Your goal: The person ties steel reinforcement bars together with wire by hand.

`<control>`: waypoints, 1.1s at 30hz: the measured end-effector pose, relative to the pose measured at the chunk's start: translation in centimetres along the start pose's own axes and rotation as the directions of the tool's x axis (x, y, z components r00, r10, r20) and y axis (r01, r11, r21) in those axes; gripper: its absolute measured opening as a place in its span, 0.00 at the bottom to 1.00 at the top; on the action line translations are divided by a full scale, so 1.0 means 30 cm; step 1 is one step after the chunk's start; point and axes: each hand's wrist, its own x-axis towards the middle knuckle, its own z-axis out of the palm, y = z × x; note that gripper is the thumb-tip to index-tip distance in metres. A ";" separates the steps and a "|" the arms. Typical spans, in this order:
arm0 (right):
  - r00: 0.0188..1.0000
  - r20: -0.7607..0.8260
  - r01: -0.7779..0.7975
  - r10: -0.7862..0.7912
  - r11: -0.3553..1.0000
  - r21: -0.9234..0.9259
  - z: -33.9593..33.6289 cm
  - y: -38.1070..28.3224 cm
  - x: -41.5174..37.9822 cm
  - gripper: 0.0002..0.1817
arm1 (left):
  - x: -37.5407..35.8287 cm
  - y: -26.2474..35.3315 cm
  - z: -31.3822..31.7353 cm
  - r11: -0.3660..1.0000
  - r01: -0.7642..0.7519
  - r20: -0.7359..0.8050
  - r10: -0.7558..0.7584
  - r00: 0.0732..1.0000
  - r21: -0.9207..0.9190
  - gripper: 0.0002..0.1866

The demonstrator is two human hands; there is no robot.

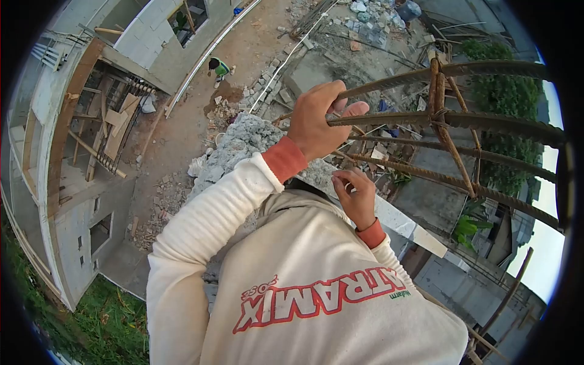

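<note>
My left hand [319, 121] is wrapped round a ribbed steel reinforcing bar [395, 117], near its lower end, with the thumb lying along it. The bar belongs to a cage of several long bars tied together by a rusty stirrup [437, 97]. Below the cage, close to my body, my right hand [356, 193] is closed, fingers curled toward the thumb. Whatever sits in its fingertips, if anything, is too small to make out. Rough broken concrete [243, 143] lies under and beside my left forearm.
Far below runs a dirt lane with rubble [167, 194] and a person in a green top [219, 68]. An unfinished block building [79, 255] stands at left. Debris [371, 30] and trees [502, 109] fill the upper right, with grey roofs [450, 292] lower down.
</note>
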 end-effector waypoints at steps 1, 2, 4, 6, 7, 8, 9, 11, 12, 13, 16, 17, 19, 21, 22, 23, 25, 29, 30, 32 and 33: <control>1.000 0.011 0.029 -0.029 1.000 0.011 0.032 -0.005 0.014 0.08 | -0.002 0.001 0.000 1.000 0.006 -0.005 -0.006 1.000 0.001 0.21; 0.998 0.021 0.058 -0.058 0.998 0.025 0.062 -0.006 0.024 0.08 | -0.004 0.002 -0.001 1.000 0.008 -0.002 -0.008 1.000 0.001 0.21; 0.996 0.052 0.077 -0.076 0.996 -0.033 0.115 0.007 0.042 0.10 | -0.003 0.007 0.000 1.000 0.014 -0.003 -0.014 1.000 0.007 0.21; 0.994 0.057 0.100 -0.097 0.993 -0.056 0.155 0.014 0.049 0.11 | -0.006 0.005 0.004 1.000 0.012 -0.004 -0.012 1.000 -0.005 0.21; 0.995 0.049 0.088 -0.085 0.994 -0.063 0.168 0.023 0.051 0.11 | -0.004 0.005 -0.002 1.000 0.013 -0.010 -0.013 1.000 -0.001 0.22; 0.996 0.047 0.082 -0.079 0.994 -0.066 0.176 0.035 0.051 0.10 | -0.004 0.010 -0.005 1.000 0.025 -0.015 -0.026 1.000 -0.016 0.23; 0.996 0.050 0.081 -0.077 0.995 -0.067 0.185 0.041 0.054 0.10 | -0.009 0.012 -0.004 0.999 0.018 -0.024 -0.019 1.000 -0.026 0.23; 0.993 0.049 0.106 -0.104 0.994 -0.042 0.188 0.015 0.064 0.08 | -0.007 0.005 -0.002 0.999 -0.008 -0.048 0.005 0.999 -0.047 0.23; 0.994 0.041 0.105 -0.104 0.994 -0.033 0.190 0.002 0.067 0.07 | -0.008 0.001 -0.005 0.999 -0.014 -0.062 0.012 0.998 -0.037 0.23; 0.995 0.029 0.099 -0.098 0.995 -0.027 0.188 -0.002 0.062 0.06 | -0.010 0.001 -0.004 0.999 -0.020 -0.073 0.017 0.997 -0.032 0.22; 0.994 0.011 0.113 -0.113 0.989 -0.094 0.158 0.047 0.022 0.05 | -0.015 -0.002 -0.001 0.998 -0.018 -0.075 0.014 0.997 -0.057 0.21; 0.994 0.024 0.109 -0.107 0.990 -0.090 0.146 0.060 0.015 0.05 | -0.014 -0.002 -0.004 0.998 -0.015 -0.073 0.009 0.997 -0.069 0.21; 0.995 0.052 0.093 -0.089 0.993 -0.079 0.133 0.084 0.001 0.04 | -0.011 0.002 -0.008 0.996 -0.006 -0.064 0.001 0.998 -0.083 0.20; 1.000 0.030 0.000 0.001 0.999 -0.042 0.127 0.116 -0.002 0.04 | -0.015 -0.001 -0.005 0.997 -0.019 -0.086 0.012 0.996 -0.080 0.19; 0.998 0.003 -0.056 0.056 0.998 -0.027 0.116 0.148 -0.011 0.03 | -0.016 -0.005 0.001 0.996 -0.002 -0.079 -0.005 0.997 -0.092 0.18; 0.993 -0.025 -0.113 0.113 0.994 -0.011 0.101 0.184 -0.020 0.03 | -0.020 -0.011 0.004 0.996 0.003 -0.087 -0.011 0.996 -0.091 0.17; 0.957 -0.081 -0.254 0.279 0.938 0.236 0.043 0.268 -0.039 0.05 | -0.023 -0.008 0.005 0.995 0.011 -0.104 -0.022 0.994 -0.102 0.16; 0.989 -0.008 -0.132 0.147 0.909 0.396 -0.059 0.179 0.035 0.40 | -0.030 -0.008 -0.004 0.995 0.056 -0.044 -0.060 0.997 -0.088 0.14; 0.996 -0.011 -0.080 0.093 0.905 0.419 -0.063 0.127 0.068 0.41 | -0.030 -0.003 -0.004 0.993 0.062 -0.053 -0.067 0.996 -0.100 0.14; 1.000 -0.024 0.027 -0.017 0.884 0.466 -0.054 0.039 0.136 0.44 | -0.032 -0.004 -0.003 0.992 0.061 -0.068 -0.069 0.995 -0.114 0.14; 0.999 -0.038 0.033 -0.017 0.881 0.471 -0.047 0.021 0.154 0.44 | -0.032 -0.006 0.001 0.991 0.060 -0.078 -0.070 0.994 -0.121 0.14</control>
